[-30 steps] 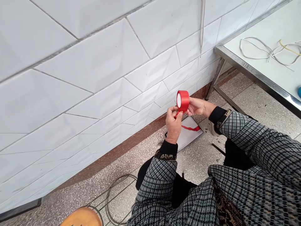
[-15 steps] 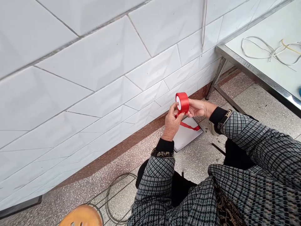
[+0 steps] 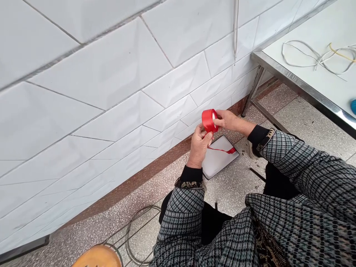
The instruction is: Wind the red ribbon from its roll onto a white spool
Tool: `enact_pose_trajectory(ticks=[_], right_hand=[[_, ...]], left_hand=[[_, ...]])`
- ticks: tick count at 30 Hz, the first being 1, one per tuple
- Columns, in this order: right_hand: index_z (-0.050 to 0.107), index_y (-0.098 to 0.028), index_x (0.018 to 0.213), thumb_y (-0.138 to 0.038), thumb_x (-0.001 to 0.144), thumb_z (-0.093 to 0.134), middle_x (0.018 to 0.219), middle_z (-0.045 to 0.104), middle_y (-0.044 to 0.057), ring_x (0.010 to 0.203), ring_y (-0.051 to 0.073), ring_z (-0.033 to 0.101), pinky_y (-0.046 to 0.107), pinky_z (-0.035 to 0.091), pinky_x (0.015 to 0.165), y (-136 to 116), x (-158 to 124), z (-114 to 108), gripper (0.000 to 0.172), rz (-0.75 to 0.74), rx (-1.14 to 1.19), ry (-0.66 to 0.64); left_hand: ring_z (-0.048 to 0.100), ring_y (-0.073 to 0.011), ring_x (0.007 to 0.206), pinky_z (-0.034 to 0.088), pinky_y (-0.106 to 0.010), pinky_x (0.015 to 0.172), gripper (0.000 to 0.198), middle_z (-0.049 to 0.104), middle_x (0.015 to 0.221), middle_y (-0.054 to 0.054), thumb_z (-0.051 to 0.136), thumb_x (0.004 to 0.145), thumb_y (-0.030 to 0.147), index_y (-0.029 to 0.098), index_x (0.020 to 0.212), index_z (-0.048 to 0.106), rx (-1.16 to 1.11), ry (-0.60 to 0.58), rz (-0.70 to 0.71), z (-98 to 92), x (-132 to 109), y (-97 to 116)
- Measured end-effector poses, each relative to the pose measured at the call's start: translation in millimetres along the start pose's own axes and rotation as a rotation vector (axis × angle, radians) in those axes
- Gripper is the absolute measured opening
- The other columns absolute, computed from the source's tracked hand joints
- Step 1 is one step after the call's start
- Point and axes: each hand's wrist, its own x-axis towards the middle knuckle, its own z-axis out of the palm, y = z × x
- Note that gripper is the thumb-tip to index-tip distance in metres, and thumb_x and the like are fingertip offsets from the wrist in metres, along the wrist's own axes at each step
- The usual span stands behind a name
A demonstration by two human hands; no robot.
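A roll of red ribbon [image 3: 209,120] is held up between my two hands, its white core facing to the right. My right hand [image 3: 226,120] grips it from the right, fingers at the core. On the lower left, my left hand [image 3: 199,144] is closed with thumb and fingers pinched on the ribbon at the roll's underside. A loose red strip [image 3: 222,150] runs from the left hand down across a flat white box or board with dark edges [image 3: 218,163], which lies on the floor beneath my hands.
A metal-framed table [image 3: 294,76] on the right carries white and yellow cables [image 3: 319,57]. The white tiled wall [image 3: 116,81] stands close on the left. A round orange-brown seat [image 3: 97,256] and a wire coil [image 3: 139,230] are at lower left. A dark stick [image 3: 257,174] lies on the floor.
The ribbon roll has turned: its white core faced left before and faces right now. My right hand has shifted its hold to the core. The view has moved slightly.
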Motion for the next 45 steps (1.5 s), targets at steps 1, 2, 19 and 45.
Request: enact_pose_trajectory(ticks=[1, 2, 19, 45], right_hand=[[0.064, -0.019, 0.092, -0.005, 0.094, 0.074, 0.080, 0.076, 0.001, 0.069, 0.017, 0.071, 0.022, 0.056, 0.061, 0, 2, 0, 0.017, 0.012, -0.036, 0.085], [0.063, -0.020, 0.092, -0.005, 0.095, 0.073, 0.078, 0.075, 0.001, 0.067, 0.017, 0.071, 0.023, 0.056, 0.060, 0, 4, 0, 0.018, 0.040, -0.039, 0.147], [0.068, -0.017, 0.083, -0.014, 0.116, 0.053, 0.066, 0.073, 0.004, 0.049, 0.011, 0.060, 0.017, 0.053, 0.050, -4, 4, 8, 0.037, 0.422, 0.748, -0.010], [0.076, -0.019, 0.096, -0.038, 0.112, 0.075, 0.072, 0.078, 0.003, 0.057, 0.014, 0.067, 0.021, 0.061, 0.054, 13, -1, 5, 0.025, 0.532, 0.828, -0.427]], left_hand=[[0.048, -0.0081, 0.049, 0.038, -0.023, 0.053, 0.063, 0.059, 0.060, 0.012, 0.096, 0.080, 0.053, 0.023, 0.126, 0.065, 0.023, 0.075, 0.020, 4.6, -1, -2], [0.050, -0.0087, 0.050, 0.040, -0.023, 0.054, 0.057, 0.058, 0.060, 0.011, 0.094, 0.082, 0.053, 0.023, 0.123, 0.067, 0.042, 0.135, 0.036, 9.0, -2, -4], [0.029, -0.0072, 0.046, 0.024, -0.024, 0.045, 0.043, 0.044, 0.059, 0.012, 0.090, 0.087, 0.059, 0.022, 0.095, 0.069, -0.005, 0.186, -0.015, 25.8, -11, -7], [0.073, -0.0189, 0.072, 0.059, -0.031, 0.078, 0.044, 0.076, 0.075, 0.004, 0.084, 0.089, 0.018, 0.027, 0.132, 0.075, 0.522, 0.122, 0.288, 6.0, -10, 1]])
